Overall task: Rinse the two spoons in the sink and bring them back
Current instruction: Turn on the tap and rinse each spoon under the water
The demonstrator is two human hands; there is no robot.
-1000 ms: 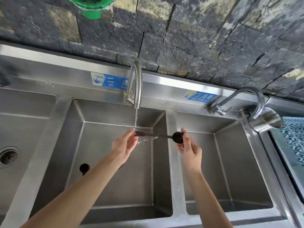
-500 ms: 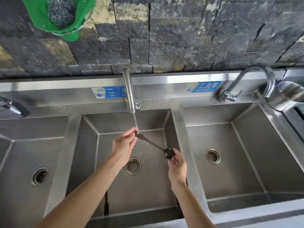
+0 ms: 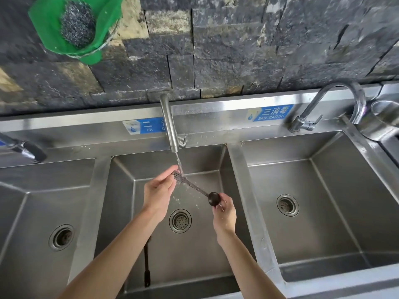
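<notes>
A dark spoon (image 3: 195, 187) is held over the middle basin (image 3: 211, 244) of a steel sink. My left hand (image 3: 158, 192) pinches the end of its handle, right under the water running from the middle faucet (image 3: 169, 124). My right hand (image 3: 224, 211) pinches the round bowl end, lower and to the right. The stream hits the handle and splashes off. A second dark spoon (image 3: 147, 262) lies on the floor of the same basin, partly hidden by my left forearm.
Basins lie to the left (image 3: 32, 212) and right (image 3: 323, 190), each with a drain. A second faucet (image 3: 323, 104) stands at the right, with a steel pot (image 3: 382, 121) beside it. A green net holding steel wool (image 3: 75, 26) hangs on the dark stone wall.
The view has tilted down to show the drains. The spoon has gone from level to slanting, its bowl end and my right hand lower; the handle stays under the stream.
</notes>
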